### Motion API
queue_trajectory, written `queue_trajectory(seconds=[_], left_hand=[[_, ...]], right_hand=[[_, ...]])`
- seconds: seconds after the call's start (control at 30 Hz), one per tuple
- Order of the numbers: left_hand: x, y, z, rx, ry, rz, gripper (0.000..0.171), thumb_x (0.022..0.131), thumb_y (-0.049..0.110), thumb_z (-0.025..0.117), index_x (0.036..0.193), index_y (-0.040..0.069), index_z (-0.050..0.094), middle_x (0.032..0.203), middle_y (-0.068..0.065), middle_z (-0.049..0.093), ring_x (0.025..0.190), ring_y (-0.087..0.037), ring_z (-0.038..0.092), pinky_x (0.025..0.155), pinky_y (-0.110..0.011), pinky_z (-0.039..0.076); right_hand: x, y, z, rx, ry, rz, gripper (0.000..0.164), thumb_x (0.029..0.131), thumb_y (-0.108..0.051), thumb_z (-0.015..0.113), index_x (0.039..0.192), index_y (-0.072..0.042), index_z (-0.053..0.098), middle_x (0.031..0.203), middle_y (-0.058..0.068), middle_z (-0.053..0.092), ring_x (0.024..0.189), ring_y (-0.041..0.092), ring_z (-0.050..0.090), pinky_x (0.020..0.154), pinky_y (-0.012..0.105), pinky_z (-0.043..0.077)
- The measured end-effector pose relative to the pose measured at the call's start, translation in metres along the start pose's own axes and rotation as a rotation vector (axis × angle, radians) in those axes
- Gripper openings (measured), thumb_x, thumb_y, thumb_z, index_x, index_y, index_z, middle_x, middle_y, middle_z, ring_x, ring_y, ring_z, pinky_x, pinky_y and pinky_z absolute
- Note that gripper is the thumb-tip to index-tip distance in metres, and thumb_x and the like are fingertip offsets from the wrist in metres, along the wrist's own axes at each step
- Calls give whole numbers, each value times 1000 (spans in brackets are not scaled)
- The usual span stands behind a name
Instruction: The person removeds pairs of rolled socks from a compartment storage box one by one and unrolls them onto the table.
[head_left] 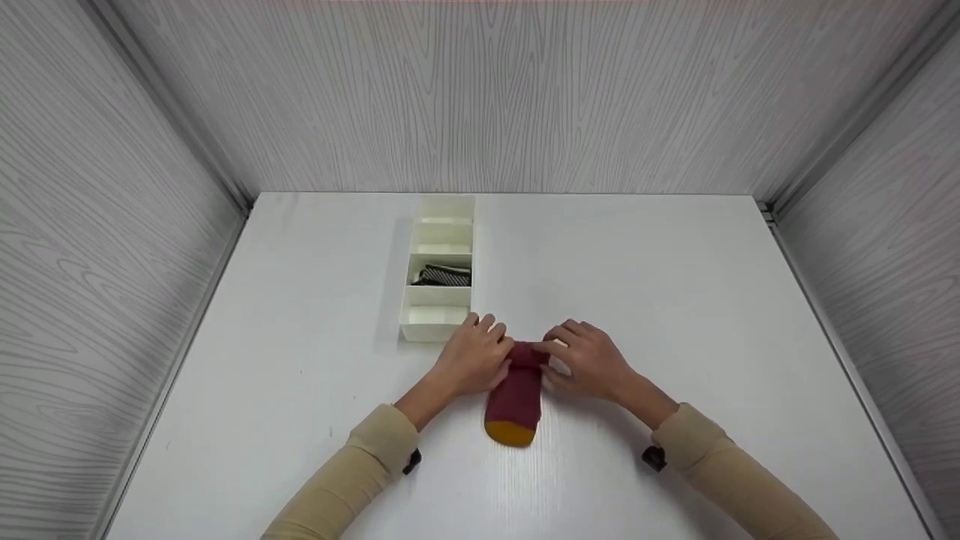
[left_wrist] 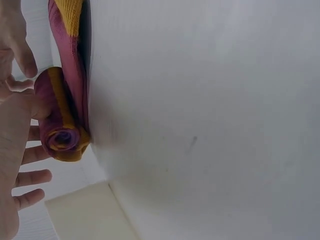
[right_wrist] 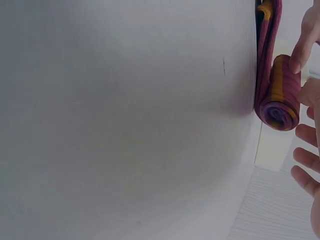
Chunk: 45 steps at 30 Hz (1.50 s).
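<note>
A maroon sock (head_left: 515,401) with a mustard-yellow toe lies flat on the white table, its toe end towards the person. Its far end is wound into a roll (left_wrist: 61,107), with a maroon and yellow spiral showing at each side. My left hand (head_left: 475,356) grips the roll's left end, thumb on the near face and fingers behind. At the opposite end, my right hand (head_left: 589,360) pinches the roll (right_wrist: 285,95) between thumb and fingers. In the right wrist view, the right hand's outer fingers (right_wrist: 306,157) spread past the roll.
Just beyond my left hand stands a cream divided box (head_left: 439,332). One compartment holds a black-and-white patterned folded cloth (head_left: 444,276). Grey wood-grain panels (head_left: 480,97) enclose the table (head_left: 675,285) at the back and both sides.
</note>
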<state>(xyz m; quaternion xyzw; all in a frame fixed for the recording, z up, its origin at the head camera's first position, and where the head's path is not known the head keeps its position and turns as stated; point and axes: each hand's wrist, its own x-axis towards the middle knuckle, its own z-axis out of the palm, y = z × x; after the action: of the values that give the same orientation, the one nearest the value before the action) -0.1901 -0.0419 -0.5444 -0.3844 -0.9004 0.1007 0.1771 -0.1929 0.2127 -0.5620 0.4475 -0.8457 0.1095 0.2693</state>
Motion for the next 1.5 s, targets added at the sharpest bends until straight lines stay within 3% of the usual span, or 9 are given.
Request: queue_trajectory(seconds=[0.3, 0.47, 0.67, 0.87, 1.27, 1.4, 1.5], left_hand=[[13, -7, 3, 9, -55, 15, 34, 105, 43, 53, 112, 17, 74, 112, -3, 75, 111, -25, 66, 105, -44, 51], [10, -7, 3, -10, -9, 9, 35, 104, 44, 57, 117, 16, 72, 115, -4, 73, 112, -26, 66, 106, -43, 52], [0, -7, 3, -6, 82, -5, 33, 100, 46, 64, 110, 15, 71, 109, -3, 72, 105, -25, 66, 101, -42, 52], [-6, -6, 3, -1, 107, -9, 34, 97, 46, 69, 109, 15, 72, 108, -4, 71, 104, -26, 67, 100, -42, 54], [-4, -3, 6, 18, 111, 6, 26, 98, 42, 70, 101, 16, 71, 100, -2, 73, 99, -23, 67, 96, -40, 54], [2, -3, 6, 24, 79, 6, 20, 101, 35, 66, 100, 16, 73, 100, -2, 74, 100, -24, 68, 98, -41, 55], [7, -4, 5, 18, 40, -3, 19, 103, 30, 62, 101, 16, 74, 101, -3, 74, 103, -24, 68, 100, -42, 55]], right_hand=[[2, -4, 4, -131, -113, -29, 37, 83, -33, 89, 112, -18, 74, 104, 2, 71, 96, 21, 66, 76, 34, 60], [5, -1, 8, -174, -144, 12, 35, 84, -33, 88, 113, -18, 75, 104, 0, 74, 96, 20, 67, 76, 34, 59], [9, 3, 13, -196, -166, 41, 39, 84, -33, 88, 116, -16, 76, 102, 1, 76, 94, 20, 69, 76, 35, 60], [16, 10, 20, -154, -208, 85, 35, 86, -29, 87, 115, -14, 77, 101, 2, 78, 93, 21, 68, 78, 36, 60], [17, 9, 18, 62, -313, 141, 29, 85, -26, 80, 112, -14, 78, 100, 1, 79, 91, 19, 65, 83, 35, 59], [15, 10, 17, 70, -305, 154, 27, 88, -25, 77, 113, -16, 78, 102, 0, 79, 92, 19, 66, 85, 34, 60], [13, 11, 16, 46, -248, 144, 27, 87, -26, 79, 113, -17, 78, 103, 0, 78, 93, 19, 67, 83, 34, 60]])
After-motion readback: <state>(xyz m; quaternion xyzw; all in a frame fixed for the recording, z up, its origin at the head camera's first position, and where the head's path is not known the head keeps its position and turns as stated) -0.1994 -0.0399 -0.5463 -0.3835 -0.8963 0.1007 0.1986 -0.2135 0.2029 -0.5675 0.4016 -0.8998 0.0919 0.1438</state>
